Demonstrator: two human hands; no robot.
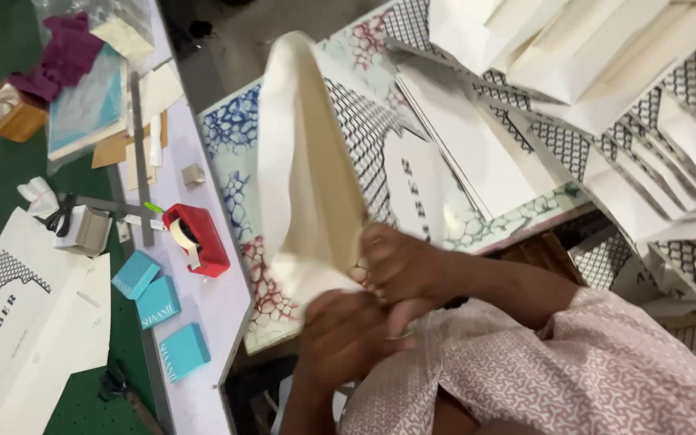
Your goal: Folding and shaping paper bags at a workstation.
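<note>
A cream folded paper bag [308, 169] stands tilted up over a flat stack of printed sheets [231, 137] with blue and red net patterns. Both my hands grip its lower end. My left hand [340, 338] pinches the bottom corner from below. My right hand [400, 266], on a forearm that comes out of a pink patterned sleeve, presses the bag's lower right edge. My fingers hide the bag's bottom fold.
Many flat white and black-net bags [606, 105] lie fanned out at the right. On the white table at the left are a red tape dispenser [199, 238], three teal boxes [159, 302], a metal ruler [140, 153] and scissors [62, 213]. A white printed bag [10, 322] lies on the green floor.
</note>
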